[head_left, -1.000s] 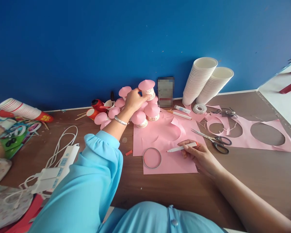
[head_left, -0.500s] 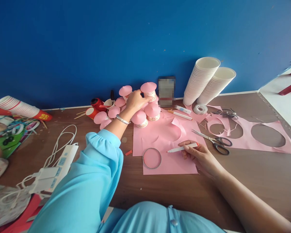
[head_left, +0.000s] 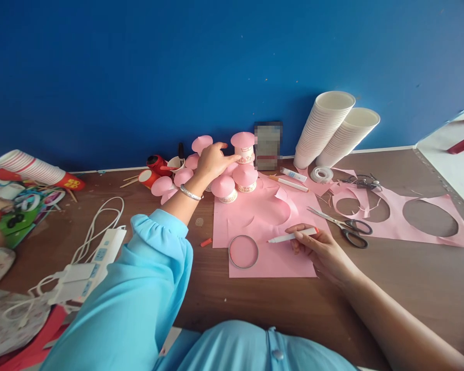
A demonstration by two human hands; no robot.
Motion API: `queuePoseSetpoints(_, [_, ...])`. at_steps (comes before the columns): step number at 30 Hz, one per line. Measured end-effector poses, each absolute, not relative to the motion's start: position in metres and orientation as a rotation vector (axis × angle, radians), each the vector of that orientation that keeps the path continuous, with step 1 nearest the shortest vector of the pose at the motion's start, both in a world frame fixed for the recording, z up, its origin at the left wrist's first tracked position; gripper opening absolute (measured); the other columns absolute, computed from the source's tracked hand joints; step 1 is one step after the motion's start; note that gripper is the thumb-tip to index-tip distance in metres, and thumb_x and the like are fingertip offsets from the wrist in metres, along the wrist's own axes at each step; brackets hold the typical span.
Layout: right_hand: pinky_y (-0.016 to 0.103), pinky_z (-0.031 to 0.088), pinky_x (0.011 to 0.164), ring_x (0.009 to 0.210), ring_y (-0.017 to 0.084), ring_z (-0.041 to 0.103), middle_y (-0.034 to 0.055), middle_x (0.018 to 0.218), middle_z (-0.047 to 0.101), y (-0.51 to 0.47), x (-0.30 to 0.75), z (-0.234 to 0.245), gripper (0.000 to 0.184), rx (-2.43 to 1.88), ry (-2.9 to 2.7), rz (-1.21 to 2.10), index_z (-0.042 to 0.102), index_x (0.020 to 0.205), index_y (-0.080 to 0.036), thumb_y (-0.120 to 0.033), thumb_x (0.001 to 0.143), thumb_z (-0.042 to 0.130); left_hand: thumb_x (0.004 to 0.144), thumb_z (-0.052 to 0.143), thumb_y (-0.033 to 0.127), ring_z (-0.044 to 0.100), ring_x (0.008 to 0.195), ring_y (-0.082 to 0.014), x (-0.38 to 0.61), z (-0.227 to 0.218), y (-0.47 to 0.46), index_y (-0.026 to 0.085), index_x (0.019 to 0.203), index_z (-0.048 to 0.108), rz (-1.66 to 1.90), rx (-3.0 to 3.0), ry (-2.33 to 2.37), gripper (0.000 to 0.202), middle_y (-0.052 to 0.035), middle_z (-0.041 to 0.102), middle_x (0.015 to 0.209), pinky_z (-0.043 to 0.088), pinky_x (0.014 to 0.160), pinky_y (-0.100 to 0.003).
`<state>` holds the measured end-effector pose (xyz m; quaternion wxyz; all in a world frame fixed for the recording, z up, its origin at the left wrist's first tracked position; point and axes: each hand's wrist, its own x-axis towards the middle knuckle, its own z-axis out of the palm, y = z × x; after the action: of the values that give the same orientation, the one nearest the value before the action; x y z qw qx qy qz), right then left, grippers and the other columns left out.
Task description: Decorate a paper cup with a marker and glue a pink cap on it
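Note:
My left hand [head_left: 215, 164] is open, thumb and fingers apart, just left of a paper-cup tower [head_left: 244, 154] with a pink cone roof. That tower stands at the back of a group of similar ones, among them a small roofed cup [head_left: 225, 194] in front. In my right hand [head_left: 313, 245] is a white marker [head_left: 290, 237] with a red tip, held over a pink paper sheet [head_left: 278, 264]. A ring [head_left: 243, 252] lies flat on that sheet, to the left of the marker. The red cap [head_left: 206, 242] rests on the table beside the paper.
Scissors [head_left: 351, 232] lie right of my right hand, near pink paper with round holes [head_left: 396, 203]. Tall white cup stacks [head_left: 325, 129], a tape roll [head_left: 321, 175] and a dark, blurred-out upright object [head_left: 268, 146] stand at the back. A power strip [head_left: 102, 257] sits left.
My left hand has let go of the roofed cup tower and drawn slightly left, its fingers opening. The tower now stands by itself. My right hand stays in place with the marker.

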<state>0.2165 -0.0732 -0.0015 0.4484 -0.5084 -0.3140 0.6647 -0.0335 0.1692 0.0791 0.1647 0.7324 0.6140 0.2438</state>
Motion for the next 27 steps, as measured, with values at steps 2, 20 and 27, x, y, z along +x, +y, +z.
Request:
queuePoseSetpoints(2, [0.03, 0.04, 0.067, 0.068, 0.015, 0.052, 0.0004, 0.07, 0.059, -0.073, 0.216, -0.002, 0.046, -1.259, -0.764, 1.644, 0.078, 0.092, -0.022, -0.062, 0.071, 0.086, 0.076, 0.084, 0.047, 0.06, 0.071, -0.0167, -0.036, 0.085, 0.162, 0.016, 0.115, 0.071, 0.692, 2.12, 1.761, 0.052, 0.0014, 0.066, 0.07, 0.043, 0.07, -0.031])
queuePoseSetpoints(20, [0.029, 0.041, 0.065, 0.069, 0.015, 0.052, 0.0014, 0.071, 0.061, -0.074, 0.217, -0.007, 0.043, -1.244, -0.738, 1.656, 0.078, 0.093, -0.022, -0.059, 0.072, 0.087, 0.072, 0.087, 0.045, 0.065, 0.075, -0.0172, -0.092, 0.008, 0.036, 0.021, 0.121, 0.055, 0.924, 1.956, 1.839, 0.063, -0.0083, 0.074, 0.112, 0.054, 0.075, -0.033])
queuePoseSetpoints(27, [0.028, 0.042, 0.066, 0.069, 0.014, 0.052, 0.0014, 0.072, 0.06, -0.074, 0.217, -0.006, 0.044, -1.246, -0.736, 1.648, 0.079, 0.093, -0.022, -0.059, 0.071, 0.088, 0.071, 0.081, 0.063, 0.07, 0.075, -0.0247, -0.081, 0.003, 0.056, 0.022, 0.097, 0.063, 0.709, 1.876, 1.907, 0.052, -0.0035, 0.074, 0.081, 0.045, 0.062, -0.03])
